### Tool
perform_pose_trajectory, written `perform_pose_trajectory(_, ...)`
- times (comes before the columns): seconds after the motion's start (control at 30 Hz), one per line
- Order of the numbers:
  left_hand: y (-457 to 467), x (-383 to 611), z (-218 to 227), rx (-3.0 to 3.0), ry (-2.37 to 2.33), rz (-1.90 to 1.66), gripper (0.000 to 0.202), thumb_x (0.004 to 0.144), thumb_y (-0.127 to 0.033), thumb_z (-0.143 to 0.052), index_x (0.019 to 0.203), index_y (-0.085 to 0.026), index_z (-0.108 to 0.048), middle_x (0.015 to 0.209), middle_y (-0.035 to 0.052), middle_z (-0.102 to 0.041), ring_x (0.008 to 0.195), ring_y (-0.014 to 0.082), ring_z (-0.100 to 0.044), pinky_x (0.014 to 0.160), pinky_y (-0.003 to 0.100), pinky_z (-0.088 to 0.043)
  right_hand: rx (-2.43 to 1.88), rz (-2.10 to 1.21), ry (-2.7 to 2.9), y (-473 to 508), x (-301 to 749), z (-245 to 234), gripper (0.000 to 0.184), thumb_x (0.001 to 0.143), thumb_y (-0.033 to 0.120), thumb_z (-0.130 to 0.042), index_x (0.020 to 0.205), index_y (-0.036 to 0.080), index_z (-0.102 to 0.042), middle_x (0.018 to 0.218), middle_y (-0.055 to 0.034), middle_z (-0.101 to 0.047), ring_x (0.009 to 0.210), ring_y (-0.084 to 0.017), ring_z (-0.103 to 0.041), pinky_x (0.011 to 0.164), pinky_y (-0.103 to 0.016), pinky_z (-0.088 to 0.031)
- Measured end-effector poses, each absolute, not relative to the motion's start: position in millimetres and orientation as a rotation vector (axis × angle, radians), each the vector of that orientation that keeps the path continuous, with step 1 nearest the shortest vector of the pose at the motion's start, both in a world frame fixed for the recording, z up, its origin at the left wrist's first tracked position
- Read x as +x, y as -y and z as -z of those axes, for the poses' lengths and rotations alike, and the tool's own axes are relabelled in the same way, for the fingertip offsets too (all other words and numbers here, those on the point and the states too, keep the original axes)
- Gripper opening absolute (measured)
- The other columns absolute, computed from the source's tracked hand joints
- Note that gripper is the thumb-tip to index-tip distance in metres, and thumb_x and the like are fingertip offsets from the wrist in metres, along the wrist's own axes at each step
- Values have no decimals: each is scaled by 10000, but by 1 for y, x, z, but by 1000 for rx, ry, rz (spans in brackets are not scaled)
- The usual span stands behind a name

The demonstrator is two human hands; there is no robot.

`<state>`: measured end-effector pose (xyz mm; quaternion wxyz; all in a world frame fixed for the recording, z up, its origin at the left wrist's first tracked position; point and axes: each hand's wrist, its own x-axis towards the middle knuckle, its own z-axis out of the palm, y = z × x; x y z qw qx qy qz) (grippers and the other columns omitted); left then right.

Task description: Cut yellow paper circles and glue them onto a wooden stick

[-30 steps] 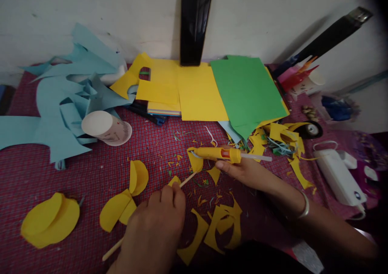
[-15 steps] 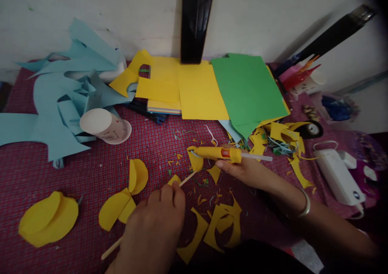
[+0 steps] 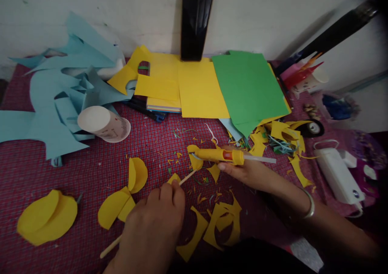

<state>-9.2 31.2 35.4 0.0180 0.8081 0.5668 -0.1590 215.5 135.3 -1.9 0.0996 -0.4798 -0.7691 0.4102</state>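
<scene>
My left hand (image 3: 154, 221) is closed around a thin wooden stick (image 3: 188, 177), which slants up to the right. At the stick's upper end sits a small yellow paper piece (image 3: 196, 163). My right hand (image 3: 242, 171) grips a yellow hot glue gun (image 3: 212, 155), a clear glue stick (image 3: 260, 159) jutting from its back. The nozzle is at the small paper piece; whether they touch I cannot tell. Left of my left hand lie folded yellow paper circles (image 3: 138, 175) and a larger folded yellow shape (image 3: 48, 217). Cut yellow scraps (image 3: 192, 233) lie between my forearms.
Light blue paper offcuts (image 3: 51, 104) and a paper cup (image 3: 104, 122) occupy the left. Yellow sheets (image 3: 201, 90) and a green sheet (image 3: 247, 88) lie by the wall, below a leaning black phone-like slab (image 3: 197, 21). A white power bank-like box (image 3: 338, 177) sits at right.
The glue gun has shifted very slightly right and down, its nozzle still at the small paper piece. The left hand keeps its hold on the stick. The whole view has tilted a little.
</scene>
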Motion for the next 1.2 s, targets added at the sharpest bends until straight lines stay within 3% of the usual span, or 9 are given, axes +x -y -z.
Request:
perform_pose_trajectory(0.4,-30,-10,-33,2475,-1782,426,421,796,16,-447,1134,-145,-639,772,54,-648,655,197,-637,503,285,-489,-1442,-1258,2375,-122,224,-6,255,874,443,-498,858,230,-637,799,-54,-635,729,-220,-588,681,-365,-513)
perform_pose_trajectory(0.6,-31,-9,-37,2486,-1767,478,431,796,33,-435,1125,-154,-640,783,50,-660,634,182,-639,518,279,-496,-1457,-1270,2376,-113,233,-3,230,875,434,-523,918,235,-630,866,-52,-663,827,-234,-612,776,-381,-509)
perform_pose_trajectory(0.97,-31,-10,-36,2494,-1765,473,434,776,22,-460,1131,-157,-633,766,45,-645,634,185,-627,506,273,-459,-1452,-1280,2307,-122,228,-6,274,886,462,-489,922,248,-657,836,-35,-659,759,-212,-608,703,-351,-533)
perform_pose_trajectory(1.2,-31,-10,-36,2519,-1758,479,439,808,22,-430,1148,-161,-637,781,54,-658,647,187,-638,506,268,-474,-1448,-1297,2319,-121,227,-3,229,864,427,-525,906,260,-676,847,-48,-652,821,-243,-614,760,-411,-534)
